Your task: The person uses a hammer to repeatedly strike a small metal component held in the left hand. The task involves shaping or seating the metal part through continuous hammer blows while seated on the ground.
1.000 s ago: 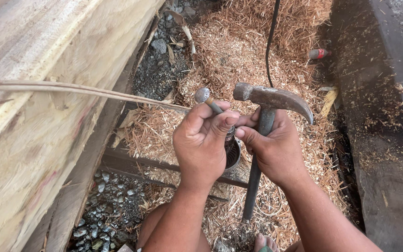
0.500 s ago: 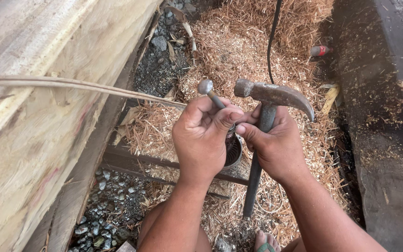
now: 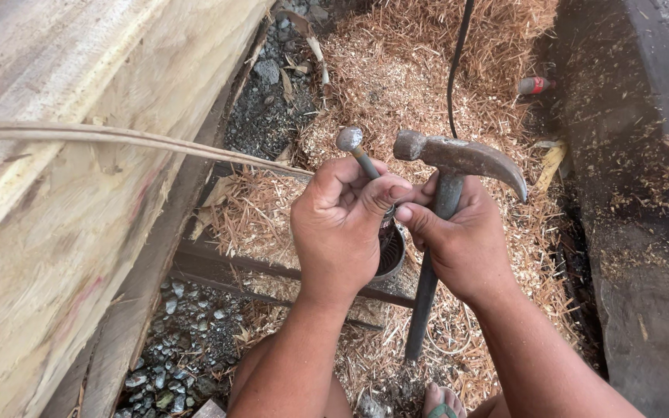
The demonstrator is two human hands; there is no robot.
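Observation:
My left hand [image 3: 344, 224] is closed around a large steel nail [image 3: 354, 147] whose round head sticks up past my thumb. A thin pale strip or cord [image 3: 141, 141] runs from the left edge into this fist. My right hand [image 3: 462, 244] grips the shaft of a rusty claw hammer [image 3: 458, 159]; its head sits just above my fingers, striking face close to the nail head, claw pointing right. The hammer's dark handle hangs down between my forearms. Both hands touch each other above a small round metal can [image 3: 391, 251], mostly hidden beneath them.
A big rough-sawn timber beam [image 3: 79, 232] fills the left side. Wood shavings and sawdust [image 3: 396, 70] cover the ground, with grey gravel [image 3: 180, 364] beside the beam. A dark weathered plank [image 3: 644, 193] runs along the right. A black cable [image 3: 458, 54] leads away; a small red object [image 3: 534, 85] lies far right.
The nail has slid further up out of my left fist, so its head now stands higher. Hammer and right hand have barely shifted.

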